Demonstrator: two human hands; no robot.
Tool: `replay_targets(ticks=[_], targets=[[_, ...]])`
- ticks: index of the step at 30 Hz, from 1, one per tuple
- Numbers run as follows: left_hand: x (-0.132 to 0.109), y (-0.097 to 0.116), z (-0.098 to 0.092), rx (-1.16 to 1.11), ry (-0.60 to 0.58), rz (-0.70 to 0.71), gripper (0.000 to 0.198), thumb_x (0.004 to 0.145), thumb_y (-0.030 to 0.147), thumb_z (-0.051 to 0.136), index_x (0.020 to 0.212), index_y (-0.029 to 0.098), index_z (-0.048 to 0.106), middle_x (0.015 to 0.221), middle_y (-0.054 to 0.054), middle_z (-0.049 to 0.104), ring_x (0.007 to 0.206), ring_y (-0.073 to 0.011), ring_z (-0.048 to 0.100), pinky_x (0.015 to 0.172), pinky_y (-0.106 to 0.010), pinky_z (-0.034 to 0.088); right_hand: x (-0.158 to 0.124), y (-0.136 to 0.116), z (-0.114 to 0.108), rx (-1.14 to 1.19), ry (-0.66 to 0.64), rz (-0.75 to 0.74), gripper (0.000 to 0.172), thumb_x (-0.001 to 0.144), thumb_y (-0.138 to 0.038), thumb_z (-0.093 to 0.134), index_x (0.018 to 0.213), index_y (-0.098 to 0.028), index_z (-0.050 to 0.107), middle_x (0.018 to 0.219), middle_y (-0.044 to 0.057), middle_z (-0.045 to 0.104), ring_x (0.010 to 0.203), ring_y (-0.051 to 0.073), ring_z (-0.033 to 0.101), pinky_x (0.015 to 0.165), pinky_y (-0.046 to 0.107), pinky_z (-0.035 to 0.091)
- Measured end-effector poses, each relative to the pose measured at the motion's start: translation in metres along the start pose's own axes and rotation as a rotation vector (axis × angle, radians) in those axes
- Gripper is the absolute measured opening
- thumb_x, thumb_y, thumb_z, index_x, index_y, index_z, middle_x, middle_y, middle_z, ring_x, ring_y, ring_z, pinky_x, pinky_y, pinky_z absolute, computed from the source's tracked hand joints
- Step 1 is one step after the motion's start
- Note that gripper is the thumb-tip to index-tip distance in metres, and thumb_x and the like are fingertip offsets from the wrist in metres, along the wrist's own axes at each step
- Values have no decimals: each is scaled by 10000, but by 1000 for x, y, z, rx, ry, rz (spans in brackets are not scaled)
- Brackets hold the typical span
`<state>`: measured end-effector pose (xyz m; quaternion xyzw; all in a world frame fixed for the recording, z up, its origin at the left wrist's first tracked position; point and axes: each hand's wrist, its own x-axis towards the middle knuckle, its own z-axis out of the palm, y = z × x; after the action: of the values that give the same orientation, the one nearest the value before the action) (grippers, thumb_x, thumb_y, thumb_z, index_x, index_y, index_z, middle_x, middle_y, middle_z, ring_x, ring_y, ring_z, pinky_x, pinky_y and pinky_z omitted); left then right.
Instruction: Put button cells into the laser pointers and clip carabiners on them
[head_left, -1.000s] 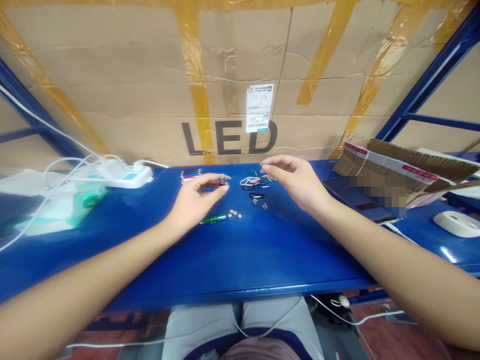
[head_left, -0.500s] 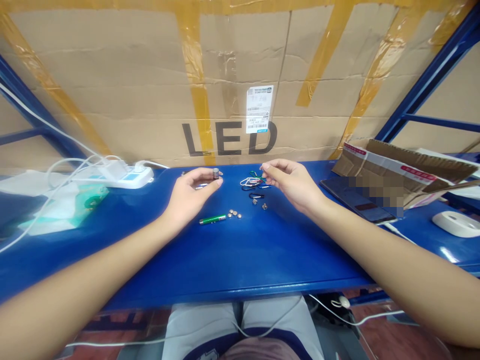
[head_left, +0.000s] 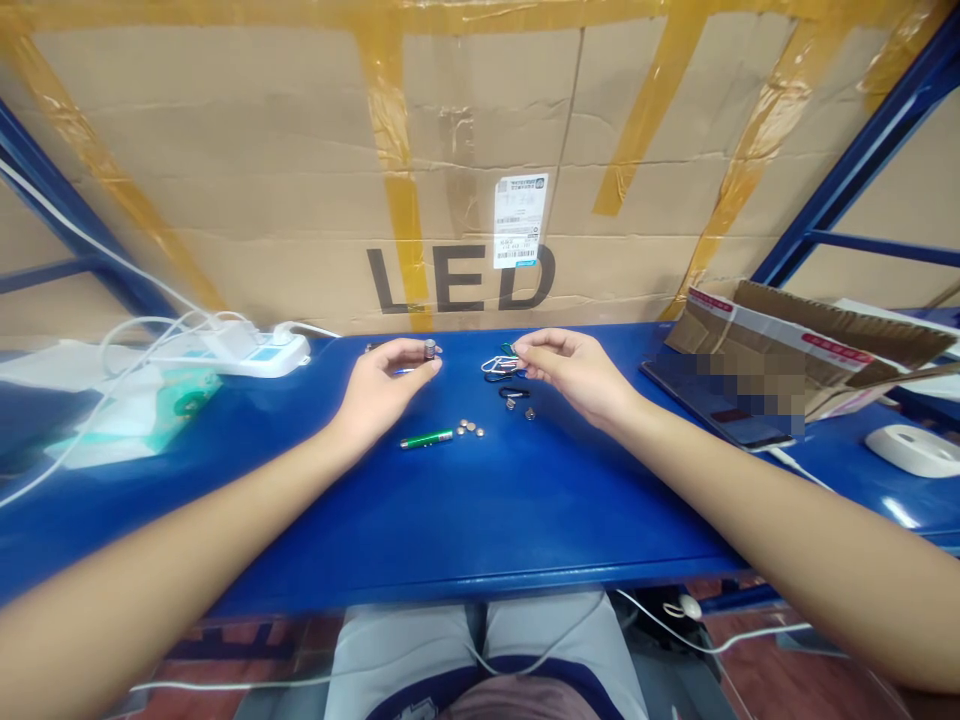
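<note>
The left hand (head_left: 384, 395) grips a small metallic cylinder (head_left: 430, 350) upright between thumb and finger. The right hand (head_left: 576, 375) is positioned at the right side of the carabiner clips (head_left: 504, 365), digits pinched; its contents cannot be discerned. Nearer, a green tube (head_left: 426, 439) lies left of several button cells (head_left: 471, 427). On the right of the blue table (head_left: 480, 520), a phone (head_left: 697, 398) rests before an open cardboard box (head_left: 780, 330).

Bright glare on blue tabletop (head_left: 480, 520), blurry edges.
</note>
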<state>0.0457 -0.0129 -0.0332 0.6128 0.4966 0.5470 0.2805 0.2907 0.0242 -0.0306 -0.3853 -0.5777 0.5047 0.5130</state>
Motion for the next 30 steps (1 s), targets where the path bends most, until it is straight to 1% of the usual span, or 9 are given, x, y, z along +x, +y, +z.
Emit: replay_targets(ticks=[3, 6, 11, 14, 19, 23, 27, 30], targets=[[0, 0, 0, 7, -7, -10, 310, 730, 374, 808, 965, 179, 757, 1035, -89, 768, 997, -247, 705, 989, -429, 527, 0, 1, 0, -21, -17, -24, 266, 678, -357, 842, 856, -186, 743, 814, 31, 717, 738, 130, 630, 742, 297, 513], [0, -1, 1, 13, -19, -14, 314, 729, 378, 808, 966, 179, 755, 1027, -89, 767, 993, -246, 703, 984, -423, 525, -1, 0, 1, -48, -31, -14, 241, 695, -339, 823, 861, -180, 748, 804, 31, 716, 729, 126, 623, 742, 295, 512], [0, -2, 1, 36, -38, -7, 314, 732, 388, 801, 964, 182, 752, 1038, -89, 763, 995, -243, 698, 972, -411, 525, -5, -3, 4, -49, -44, 26, 234, 652, -257, 826, 847, -169, 733, 770, 27, 721, 706, 119, 617, 717, 276, 513], [0, -2, 0, 61, -59, -8, 315, 734, 392, 796, 963, 181, 753, 1045, -94, 761, 994, -245, 696, 965, -410, 524, -6, -5, 6, -56, -41, 31, 236, 639, -236, 826, 835, -164, 718, 757, 29, 726, 683, 119, 618, 698, 277, 520], [-1, -6, 2, 97, -152, 6, 329, 754, 411, 772, 996, 190, 745, 1049, -95, 755, 987, -247, 693, 941, -422, 531, -6, -2, 5, -90, -104, -1, 245, 672, -259, 821, 868, -162, 712, 802, 50, 754, 729, 141, 667, 731, 292, 543], [-4, -8, 5, 135, -238, 67, 289, 768, 401, 754, 967, 191, 742, 1032, -90, 755, 968, -240, 689, 886, -397, 548, -8, 0, 6, -100, -176, -41, 255, 701, -291, 813, 891, -163, 701, 842, 65, 765, 762, 162, 692, 737, 309, 553], [-10, -4, 9, 174, -283, 138, 265, 780, 394, 743, 953, 194, 743, 1005, -77, 758, 929, -223, 691, 883, -377, 551, -15, -4, 12, -146, -225, -78, 288, 716, -359, 814, 894, -168, 693, 818, 53, 740, 684, 146, 646, 658, 305, 534], [-14, -1, 11, 201, -290, 186, 232, 776, 370, 746, 928, 194, 746, 988, -67, 761, 908, -213, 693, 894, -369, 548, -21, -8, 17, -193, -263, -174, 278, 742, -388, 799, 893, -179, 694, 838, 35, 703, 711, 138, 612, 651, 292, 508]])
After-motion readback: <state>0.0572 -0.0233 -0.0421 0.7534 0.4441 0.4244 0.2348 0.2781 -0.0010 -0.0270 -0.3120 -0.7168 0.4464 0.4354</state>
